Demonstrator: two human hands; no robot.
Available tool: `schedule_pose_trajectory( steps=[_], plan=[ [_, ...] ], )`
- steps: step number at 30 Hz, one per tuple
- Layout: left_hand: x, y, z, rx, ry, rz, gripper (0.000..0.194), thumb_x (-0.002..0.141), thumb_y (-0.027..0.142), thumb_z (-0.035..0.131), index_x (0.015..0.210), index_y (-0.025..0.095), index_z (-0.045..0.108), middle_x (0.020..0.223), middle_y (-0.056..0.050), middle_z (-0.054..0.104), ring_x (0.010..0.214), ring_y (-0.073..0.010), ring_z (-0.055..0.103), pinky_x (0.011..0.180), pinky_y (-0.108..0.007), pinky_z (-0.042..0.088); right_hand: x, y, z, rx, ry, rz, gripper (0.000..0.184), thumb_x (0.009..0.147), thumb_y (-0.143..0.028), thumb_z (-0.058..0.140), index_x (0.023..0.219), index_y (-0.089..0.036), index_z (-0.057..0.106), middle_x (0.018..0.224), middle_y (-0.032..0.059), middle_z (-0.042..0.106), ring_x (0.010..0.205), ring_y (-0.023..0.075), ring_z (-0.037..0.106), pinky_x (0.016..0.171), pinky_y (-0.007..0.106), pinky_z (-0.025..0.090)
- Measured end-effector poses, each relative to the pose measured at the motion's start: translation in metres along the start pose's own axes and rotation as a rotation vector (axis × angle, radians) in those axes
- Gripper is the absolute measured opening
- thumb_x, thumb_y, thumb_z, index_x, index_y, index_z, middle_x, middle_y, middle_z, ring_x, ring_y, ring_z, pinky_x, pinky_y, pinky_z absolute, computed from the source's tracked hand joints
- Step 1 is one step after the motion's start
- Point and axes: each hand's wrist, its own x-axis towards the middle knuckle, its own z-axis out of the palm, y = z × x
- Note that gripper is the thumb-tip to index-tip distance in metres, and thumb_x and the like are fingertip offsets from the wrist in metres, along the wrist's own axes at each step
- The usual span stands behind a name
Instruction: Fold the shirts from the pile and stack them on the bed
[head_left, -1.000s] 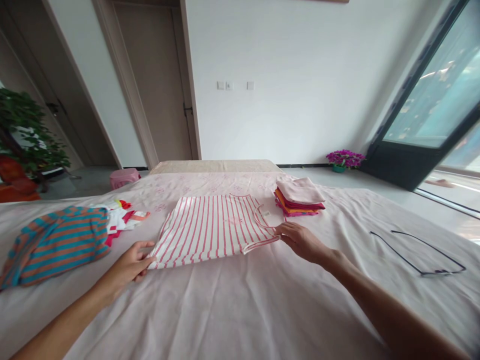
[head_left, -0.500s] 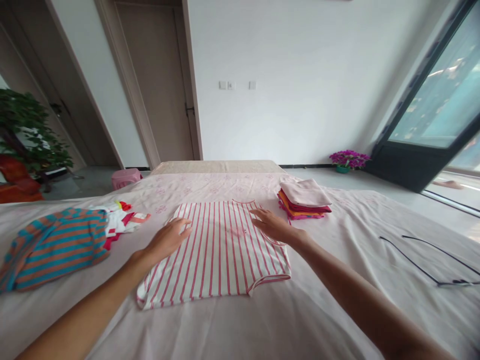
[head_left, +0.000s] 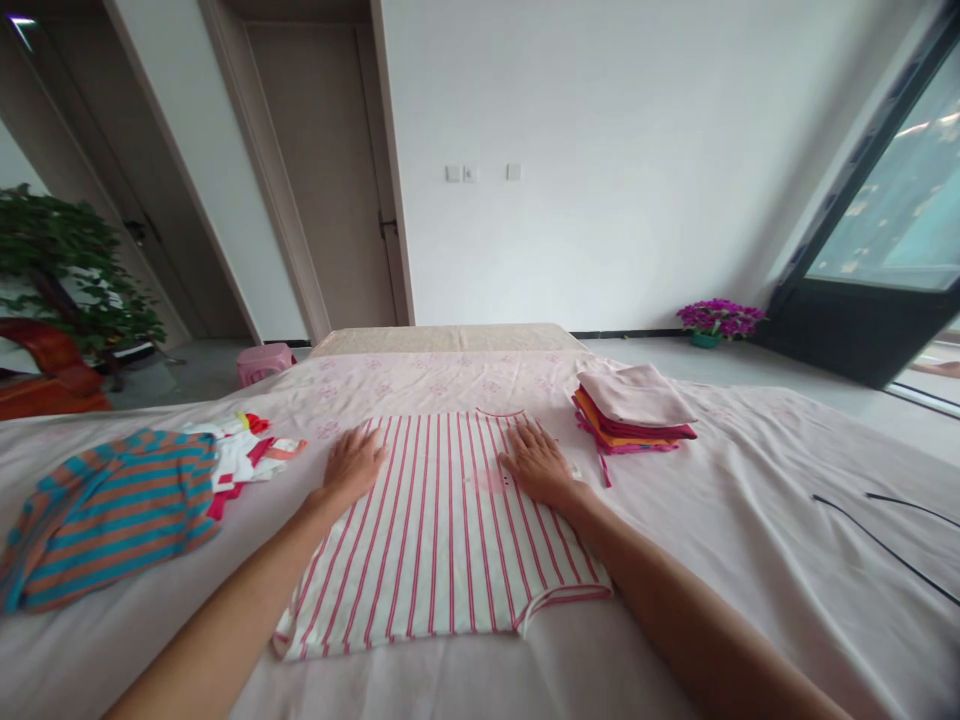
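Note:
A white shirt with red stripes [head_left: 427, 540] lies spread flat on the pale pink bedsheet [head_left: 750, 520], its neckline turned to the right. My left hand [head_left: 354, 465] rests palm down on the shirt's far left edge, fingers stretched out. Near the neckline, my right hand [head_left: 538, 462] lies flat on the fabric with its fingers apart. Neither hand grips the cloth. A small pinkish print on the chest shows just left of my right hand.
To the right stands a stack of folded clothes [head_left: 636, 405], and farther right lie dark glasses [head_left: 885, 545], partly cut off. A blue-and-brown striped garment [head_left: 127, 510] is heaped at left beside white and red clothing [head_left: 244, 455]. Beyond the bed are a pink stool [head_left: 264, 362] and purple flowers [head_left: 720, 318].
My hands have let go of the shirt's near edge and moved forward to lie flat on its far part. The shirt now reaches closer to me.

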Motion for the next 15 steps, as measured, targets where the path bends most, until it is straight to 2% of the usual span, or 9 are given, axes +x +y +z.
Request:
schedule_pose_trajectory(
  steps=[5,10,15],
  plan=[
    [0.034,-0.017,0.001,-0.010,0.033,-0.181,0.048,0.094,0.035,0.034,0.127,0.010,0.059,0.121,-0.021,0.064,0.118,-0.0306,0.055,0.099,-0.042,0.039,0.002,-0.001,0.005,0.018,0.015,-0.004,0.067,0.099,-0.054,0.028,0.151,-0.012,0.037,0.159,0.0131,0.026,0.148,0.0280,0.018,0.121,0.044,0.013],
    [0.063,-0.014,0.007,-0.046,0.028,-0.262,0.039,0.085,0.040,0.051,0.110,0.016,0.069,0.114,-0.019,0.069,0.112,-0.0334,0.059,0.095,-0.043,0.041,0.001,0.002,0.004,0.031,0.019,-0.005,0.065,0.099,-0.054,0.030,0.149,-0.014,0.038,0.159,0.0132,0.028,0.148,0.0285,0.020,0.120,0.045,0.014],
    [0.064,-0.005,0.009,-0.088,0.068,-0.311,0.032,0.087,0.031,0.048,0.111,0.018,0.065,0.108,-0.016,0.070,0.095,-0.0304,0.066,0.080,-0.040,0.048,0.000,0.001,0.003,0.029,0.042,-0.015,0.063,0.099,-0.052,0.031,0.148,-0.014,0.040,0.157,0.0140,0.031,0.147,0.0293,0.020,0.119,0.045,0.013]
  ],
)
